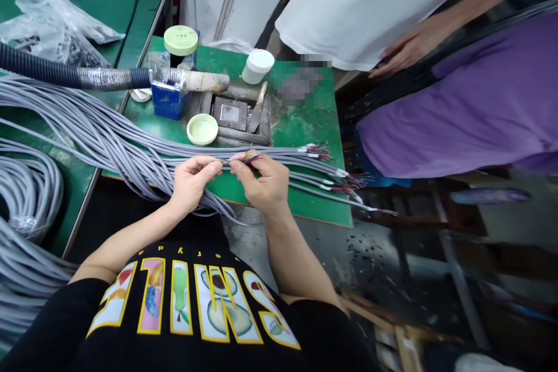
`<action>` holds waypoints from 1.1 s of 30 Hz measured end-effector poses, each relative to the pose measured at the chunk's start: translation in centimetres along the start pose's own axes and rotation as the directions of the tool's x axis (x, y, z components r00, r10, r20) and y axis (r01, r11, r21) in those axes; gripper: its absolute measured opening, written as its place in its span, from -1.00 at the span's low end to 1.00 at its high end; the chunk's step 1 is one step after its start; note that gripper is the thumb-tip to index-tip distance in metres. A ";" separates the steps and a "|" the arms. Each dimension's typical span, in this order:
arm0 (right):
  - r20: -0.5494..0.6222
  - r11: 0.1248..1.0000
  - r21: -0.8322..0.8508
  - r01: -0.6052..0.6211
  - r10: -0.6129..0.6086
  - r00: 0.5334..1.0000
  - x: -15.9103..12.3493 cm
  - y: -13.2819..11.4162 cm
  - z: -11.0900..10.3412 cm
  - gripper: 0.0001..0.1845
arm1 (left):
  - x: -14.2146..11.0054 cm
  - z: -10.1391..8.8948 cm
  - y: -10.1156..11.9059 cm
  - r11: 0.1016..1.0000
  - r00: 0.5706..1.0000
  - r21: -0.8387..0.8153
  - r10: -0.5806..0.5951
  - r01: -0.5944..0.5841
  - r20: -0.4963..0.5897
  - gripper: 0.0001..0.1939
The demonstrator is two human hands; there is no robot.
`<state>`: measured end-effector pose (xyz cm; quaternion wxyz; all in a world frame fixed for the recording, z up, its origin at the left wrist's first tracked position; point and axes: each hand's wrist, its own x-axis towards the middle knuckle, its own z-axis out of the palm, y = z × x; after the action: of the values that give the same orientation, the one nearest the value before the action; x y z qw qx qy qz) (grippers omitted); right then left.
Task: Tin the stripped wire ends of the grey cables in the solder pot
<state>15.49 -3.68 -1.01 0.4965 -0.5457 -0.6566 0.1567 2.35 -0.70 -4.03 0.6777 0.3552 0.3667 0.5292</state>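
Observation:
My left hand (194, 181) pinches a grey cable near its stripped end, thumb against forefinger. Close beside it, my right hand (264, 179) is closed on the thin coloured wires (253, 158) that fan out of that end. Both hands are just above the green table's front edge. Under and behind them runs a bundle of grey cables (126, 138), coming from the left. Their stripped ends (320, 152) with coloured wires lie to the right of my right hand, some wrapped in white near the tip.
Behind my hands, a solder pot (233, 113) holds a flat-bladed scraper (258, 109). Around it are a pale green lid (202, 129), a white jar (257, 66), a blue box (168, 99) and a ribbed hose (108, 78). Coiled cable (26, 186) lies left. Two people stand at right.

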 end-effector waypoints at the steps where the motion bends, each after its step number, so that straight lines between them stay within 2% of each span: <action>1: 0.016 1.000 0.007 -0.009 0.009 1.000 0.1 0.0 0.0 -0.81 | 0.1 -0.1 0.0 1.000 1.000 -0.006 -0.009 0.009 -0.001 -0.66; 7: 0.105 0.999 0.024 -0.045 0.042 0.994 0.3 0.0 0.2 -0.81 | 0.5 -0.6 0.0 0.999 0.998 -0.022 -0.047 0.048 0.034 -0.69; 14: 0.184 0.998 -0.057 0.025 -0.014 0.983 0.7 -0.2 0.1 -0.82 | 0.9 -1.1 0.4 0.992 0.992 0.003 0.128 -0.128 -0.020 -0.71; 16: 0.188 0.995 -0.088 0.048 -0.031 0.982 1.5 -0.1 -0.6 -0.81 | 1.4 -1.8 1.1 0.971 0.970 0.066 0.232 -0.228 -0.068 -0.70; 18: 0.193 0.990 -0.132 0.050 -0.024 0.981 2.8 0.3 -1.4 -0.80 | 2.0 -2.9 1.7 0.914 0.917 0.193 0.383 -0.358 -0.113 -0.72; 21: 0.258 0.964 -0.260 0.050 0.019 0.966 5.7 1.5 -2.1 -0.76 | 2.7 -4.5 2.1 0.769 0.845 0.446 0.533 -0.458 -0.051 -0.81; 24: 0.402 0.896 -0.433 0.097 0.096 0.910 8.9 2.7 -1.3 -0.75 | 2.9 -5.3 1.8 0.627 0.826 0.615 0.558 -0.479 0.074 -0.88; 26: 0.489 0.826 -0.542 0.153 0.163 0.857 10.5 3.3 -0.1 -0.74 | 3.0 -5.4 1.6 0.576 0.827 0.663 0.549 -0.479 0.121 -0.89; 29: 0.575 0.729 -0.640 0.243 0.246 0.780 11.9 3.5 2.1 -0.69 | 3.0 -5.4 1.5 0.554 0.826 0.679 0.545 -0.482 0.143 -0.88; 33: 0.638 0.674 -0.667 0.316 0.299 0.710 12.4 3.2 4.0 -0.65 | 3.1 -5.4 1.5 0.566 0.837 0.679 0.532 -0.467 0.132 -0.88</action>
<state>15.10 9.57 0.71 -0.0564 -0.5911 -0.8015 0.0707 -2.49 3.11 -5.68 0.3018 0.6456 0.4493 0.5387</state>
